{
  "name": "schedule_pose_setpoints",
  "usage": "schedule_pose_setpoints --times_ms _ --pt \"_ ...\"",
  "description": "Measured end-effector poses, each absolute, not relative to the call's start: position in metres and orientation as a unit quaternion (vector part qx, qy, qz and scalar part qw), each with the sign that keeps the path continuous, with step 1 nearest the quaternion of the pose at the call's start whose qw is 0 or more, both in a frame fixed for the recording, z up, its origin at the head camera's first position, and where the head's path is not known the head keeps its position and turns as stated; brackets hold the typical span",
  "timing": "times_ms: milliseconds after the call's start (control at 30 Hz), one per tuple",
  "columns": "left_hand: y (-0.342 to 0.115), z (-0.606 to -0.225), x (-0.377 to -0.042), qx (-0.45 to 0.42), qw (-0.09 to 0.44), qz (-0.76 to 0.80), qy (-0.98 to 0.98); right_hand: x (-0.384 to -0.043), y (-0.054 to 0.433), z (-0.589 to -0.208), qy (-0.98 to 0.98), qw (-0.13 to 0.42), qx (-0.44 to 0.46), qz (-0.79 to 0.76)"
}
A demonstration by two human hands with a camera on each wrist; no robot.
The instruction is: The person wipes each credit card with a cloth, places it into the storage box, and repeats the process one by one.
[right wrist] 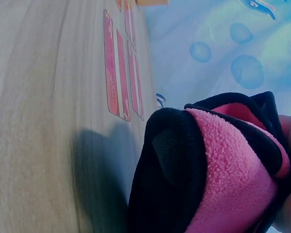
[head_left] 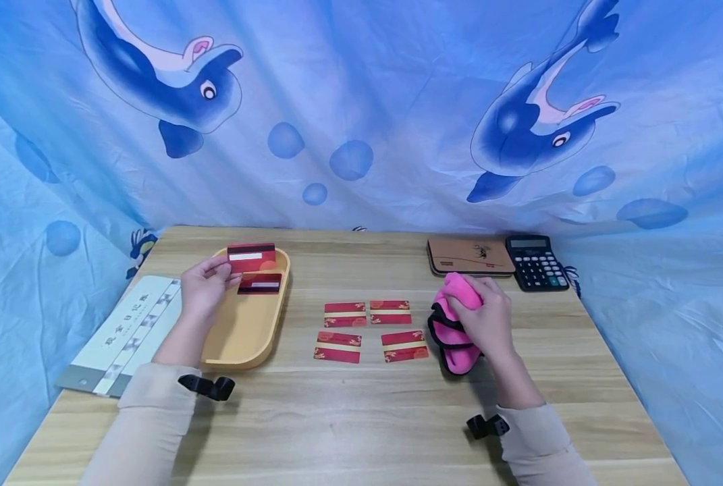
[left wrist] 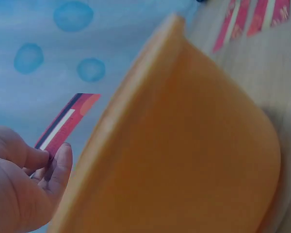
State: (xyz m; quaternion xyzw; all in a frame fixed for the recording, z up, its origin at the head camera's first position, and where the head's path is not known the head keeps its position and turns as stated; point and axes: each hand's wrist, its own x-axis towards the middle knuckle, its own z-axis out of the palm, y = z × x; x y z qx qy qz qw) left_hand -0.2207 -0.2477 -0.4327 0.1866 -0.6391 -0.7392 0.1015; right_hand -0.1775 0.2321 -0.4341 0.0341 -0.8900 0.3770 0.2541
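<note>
Between thumb and fingers, my left hand (head_left: 204, 283) pinches a red card (head_left: 252, 256) with a dark stripe and a white strip, held above the far end of a yellow tray (head_left: 279, 317). Below it another red card (head_left: 260, 283) lies in the tray. In the left wrist view the pinched card (left wrist: 70, 121) shows beside the tray's wall (left wrist: 194, 136). My right hand (head_left: 485, 314) grips a bunched pink cloth (head_left: 458, 324) with black edging, over the table's right part. Several red cards (head_left: 345, 314) with cream bands lie in two rows between the hands.
A grey-white notebook (head_left: 130, 331) lies left of the tray, partly behind the left forearm. At the back right are a brown wallet-like case (head_left: 470, 255) and a black calculator (head_left: 536, 263). A blue dolphin-print curtain (head_left: 385, 101) surrounds the wooden table (head_left: 349, 418).
</note>
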Motion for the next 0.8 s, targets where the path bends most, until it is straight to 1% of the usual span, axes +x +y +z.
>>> schedule_pose_setpoints --times_ms 267,400,500,633,800 --pt "-0.255 -0.454 -0.224 0.172 0.041 -0.644 -0.745 -0.178 0.231 -0.435 -0.890 0.251 0.040 0.379" --pt "-0.255 -0.460 -0.225 0.165 0.000 -0.622 -0.765 -0.177 0.231 -0.434 -0.889 0.253 0.044 0.380" --pt "-0.255 -0.461 -0.225 0.159 -0.018 -0.605 -0.780 -0.177 0.231 -0.433 -0.889 0.251 0.044 0.379" --pt "-0.256 -0.461 -0.224 0.143 -0.021 -0.529 -0.836 -0.176 0.231 -0.433 -0.890 0.248 0.044 0.379" --pt "-0.257 -0.460 -0.221 0.127 0.000 -0.434 -0.892 -0.176 0.232 -0.433 -0.889 0.252 0.046 0.380"
